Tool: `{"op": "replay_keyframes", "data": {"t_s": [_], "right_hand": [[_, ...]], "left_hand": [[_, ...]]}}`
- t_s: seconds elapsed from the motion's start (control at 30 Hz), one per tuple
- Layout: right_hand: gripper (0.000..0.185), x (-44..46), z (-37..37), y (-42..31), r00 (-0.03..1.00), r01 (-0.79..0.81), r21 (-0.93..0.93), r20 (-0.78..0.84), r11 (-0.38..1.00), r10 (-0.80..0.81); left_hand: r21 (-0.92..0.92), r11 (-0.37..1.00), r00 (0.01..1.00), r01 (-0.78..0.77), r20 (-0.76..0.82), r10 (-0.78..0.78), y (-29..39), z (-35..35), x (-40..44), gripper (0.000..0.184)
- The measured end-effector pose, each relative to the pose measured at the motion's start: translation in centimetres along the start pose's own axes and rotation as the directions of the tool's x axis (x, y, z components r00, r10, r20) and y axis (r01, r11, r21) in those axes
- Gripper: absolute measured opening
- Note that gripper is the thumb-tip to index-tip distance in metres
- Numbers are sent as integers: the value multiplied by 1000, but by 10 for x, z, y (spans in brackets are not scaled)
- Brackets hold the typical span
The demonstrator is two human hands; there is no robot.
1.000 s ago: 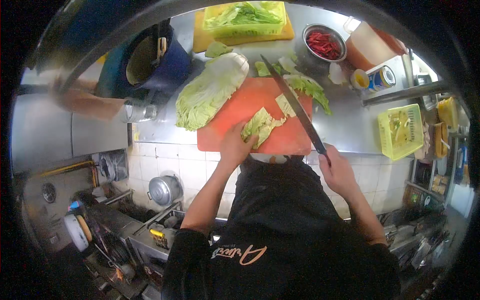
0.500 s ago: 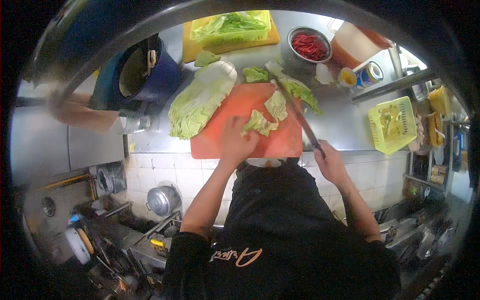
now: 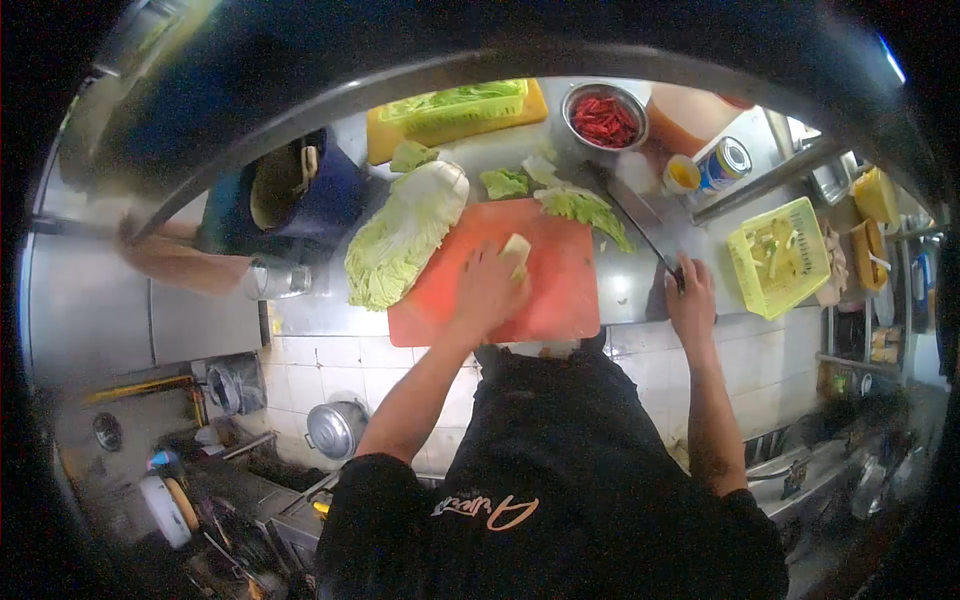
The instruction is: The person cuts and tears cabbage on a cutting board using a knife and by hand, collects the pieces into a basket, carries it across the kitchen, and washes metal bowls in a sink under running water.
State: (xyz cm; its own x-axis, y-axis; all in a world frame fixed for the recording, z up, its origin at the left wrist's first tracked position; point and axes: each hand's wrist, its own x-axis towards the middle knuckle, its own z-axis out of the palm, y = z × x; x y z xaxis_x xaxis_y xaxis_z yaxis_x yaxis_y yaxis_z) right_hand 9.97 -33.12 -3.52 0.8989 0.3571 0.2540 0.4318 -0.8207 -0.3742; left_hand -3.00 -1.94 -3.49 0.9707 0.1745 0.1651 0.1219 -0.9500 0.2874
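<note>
Over the orange cutting board [image 3: 560, 260], my left hand [image 3: 490, 295] is closed around cut cabbage leaf [image 3: 517, 248], with a pale piece showing past the fingers. My right hand [image 3: 692, 300] grips a knife [image 3: 645, 228] by its handle, off the board's right side, blade angled away over the steel counter. Left of my left hand, the large Chinese cabbage [image 3: 405, 240] lies partly on the board. A loose green leaf [image 3: 585, 210] lies at the board's far right corner, and a smaller leaf piece [image 3: 503, 183] is at the far edge.
At the back stand a yellow basket of cut greens [image 3: 455, 105] and a metal bowl of red chillies [image 3: 605, 117]. A blue bin [image 3: 335, 190] is at left. Another person's arm [image 3: 185, 265] reaches toward a glass jar [image 3: 278, 280]. A second yellow basket [image 3: 775, 300] sits at right.
The knife and my right hand have moved right, away from the board. Leaf pieces that lay on the board are gathered in my left hand. The view has tilted.
</note>
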Motion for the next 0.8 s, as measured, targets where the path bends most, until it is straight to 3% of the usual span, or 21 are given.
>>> {"op": "replay_keyframes", "data": {"t_s": [0.03, 0.1, 0.13, 0.17, 0.2, 0.23, 0.3, 0.37, 0.4, 0.47, 0.53, 0.57, 0.67, 0.77, 0.8], "right_hand": [[37, 2, -3, -14, 999, 38, 66, 21, 997, -39], [36, -1, -6, -46, 991, 108, 192, 60, 975, -121], [37, -6, 8, -55, 976, 13, 421, 194, 907, -104], [37, -8, 27, -63, 959, 81, 424, 212, 902, -186], [38, 3, 20, -93, 879, 73, 443, 394, 894, -267], [40, -6, 49, -93, 899, 78, 422, 361, 903, -247], [42, 16, 81, -112, 842, 264, 418, 339, 869, -419], [44, 45, 116, -138, 877, 429, 172, 155, 887, -454], [44, 67, 162, -132, 867, 427, 322, 118, 845, -484], [44, 100, 185, -146, 877, 412, 341, 104, 845, -470], [44, 125, 134, -203, 907, 385, 85, 147, 919, -394], [43, 138, 143, -209, 907, 368, 41, 203, 929, -368], [40, 165, 172, -198, 881, 315, 145, 324, 938, -346], [37, 194, 175, -212, 856, 389, 300, 233, 871, -462], [36, 204, 167, -229, 838, 439, 336, 181, 833, -515]], "left_hand": [[120, 992, 995, -44, -80, 54, -1, -8, -14, 36], [75, 996, 996, 45, 77, -51, -12, 3, -36, 37], [52, 994, 983, 92, 155, -99, -19, 13, -43, 38], [79, 992, 973, 102, 201, -116, -25, 22, -46, 37], [24, 992, 975, 122, 187, -124, -26, 21, -47, 38], [-33, 990, 977, 137, 170, -130, -28, 20, -46, 38], [-140, 978, 983, 157, 116, -141, -35, 19, -44, 40], [-238, 957, 986, 164, 58, -154, -42, 18, -44, 43], [-291, 932, 975, 218, 105, -195, -47, 19, -43, 43], [-386, 864, 943, 324, 199, -265, -52, 23, -35, 44], [-255, 913, 926, 317, 291, -240, -39, -6, -16, 44], [-186, 933, 911, 308, 339, -233, -34, -17, -10, 44], [-144, 968, 918, 206, 370, -140, -35, -18, -1, 50], [-371, 870, 905, 324, 389, -171, -43, -3, -6, 53], [-411, 860, 932, 303, 317, -177, -45, 10, -10, 51]]}}
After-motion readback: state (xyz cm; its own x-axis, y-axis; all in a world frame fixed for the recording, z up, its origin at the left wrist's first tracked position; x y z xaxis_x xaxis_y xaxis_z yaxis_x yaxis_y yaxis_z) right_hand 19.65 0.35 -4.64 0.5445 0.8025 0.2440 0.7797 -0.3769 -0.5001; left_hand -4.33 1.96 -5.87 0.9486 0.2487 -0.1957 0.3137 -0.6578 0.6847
